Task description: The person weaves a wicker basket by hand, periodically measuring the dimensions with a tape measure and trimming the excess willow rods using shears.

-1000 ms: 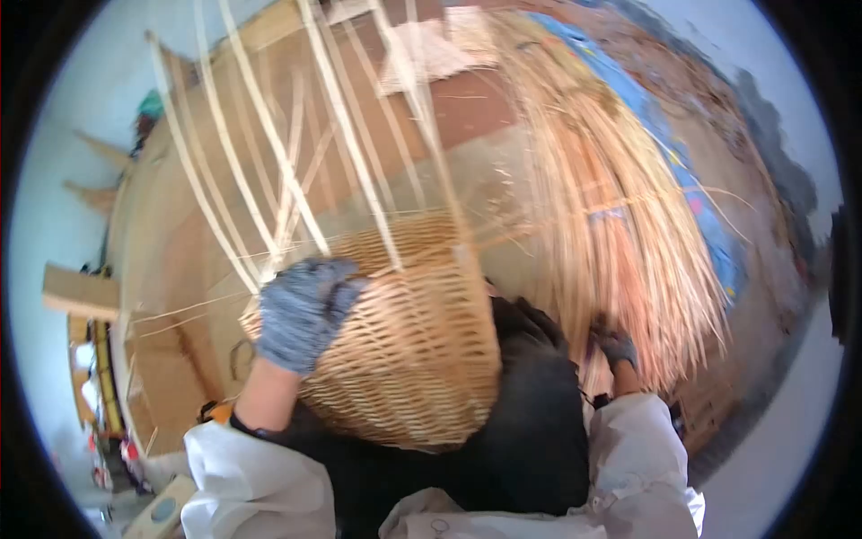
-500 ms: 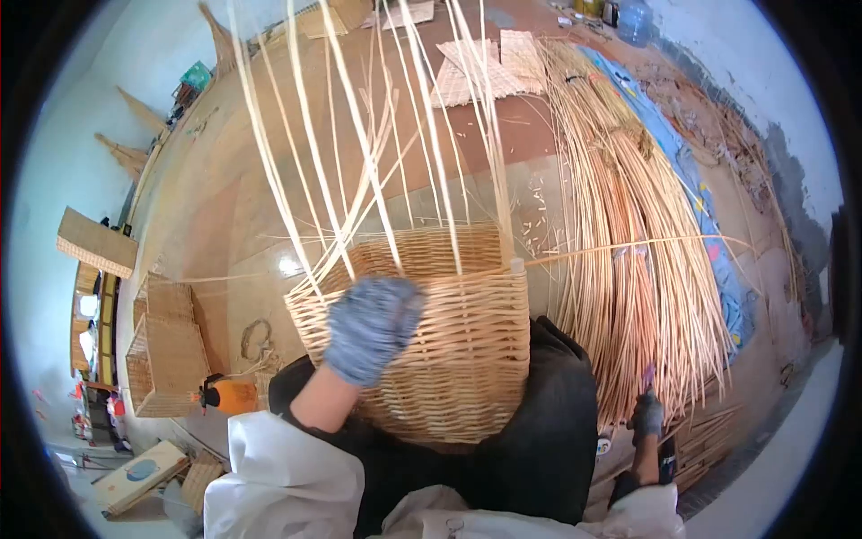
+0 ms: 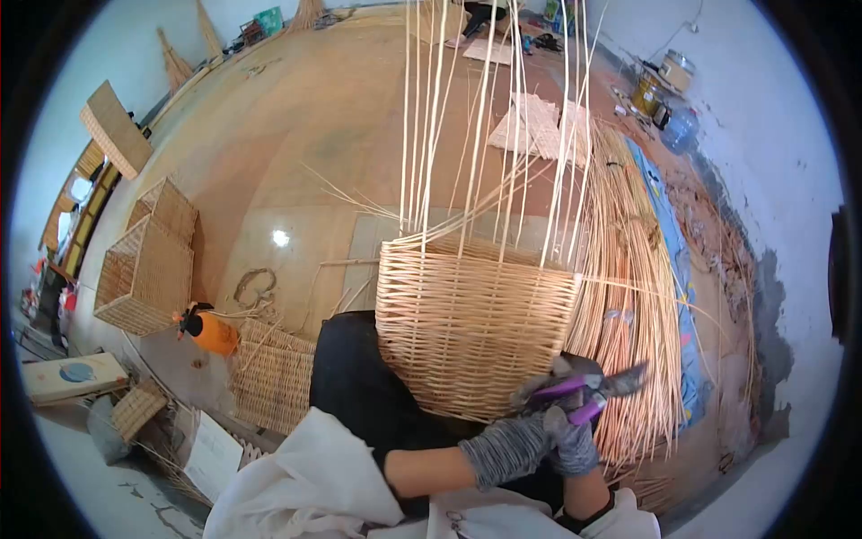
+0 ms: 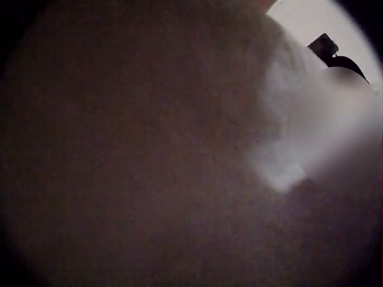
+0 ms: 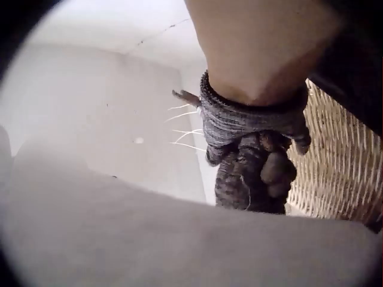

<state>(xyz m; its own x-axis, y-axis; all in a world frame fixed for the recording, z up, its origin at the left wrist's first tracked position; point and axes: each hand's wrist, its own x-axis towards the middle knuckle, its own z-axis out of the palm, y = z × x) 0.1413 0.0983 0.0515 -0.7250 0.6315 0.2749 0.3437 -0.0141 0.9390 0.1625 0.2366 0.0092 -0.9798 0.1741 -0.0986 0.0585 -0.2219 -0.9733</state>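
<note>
**Both gloved hands on purple-handled cutters beside half-woven basket**

While the unfinished wicker basket [image 3: 471,319] sits on the person's lap, tilted, its long upright stakes [image 3: 489,117] fan up and away from the woven wall. Both hands meet at its lower right corner. The right hand [image 3: 575,440], grey glove, has its fingers curled round the purple handles of the cutters [image 3: 588,391]; the dark blades poke out to the right, toward the bundle of loose willow rods [image 3: 633,296] on the floor. The left hand [image 3: 503,445], also gloved, reaches across and touches the same handles; looks like a pinch or wrap, but how tightly it grips is hard to tell. Right wrist view shows the gloved fist [image 5: 254,161] clenched, with the basket weave [image 5: 338,161] just beside it. Left wrist view is dark and blurred, no use.

Also around on the floor: finished square baskets [image 3: 144,265] at left, an orange spray bottle [image 3: 211,331], a flat woven panel [image 3: 274,373] near the knee, woven mats [image 3: 534,126] further back.

Risks, as judgement:
- basket rests on the lap with neither hand on it, so it could roll or slide off
- blades point out near the rods and the basket's edge, so a careless squeeze could nick a weaver or the wrong stake
- two hands crowded on one small tool, so a glove finger could get pinched between the handles
- tall stakes stand close to the head camera and could whip or snap if the basket tips
</note>
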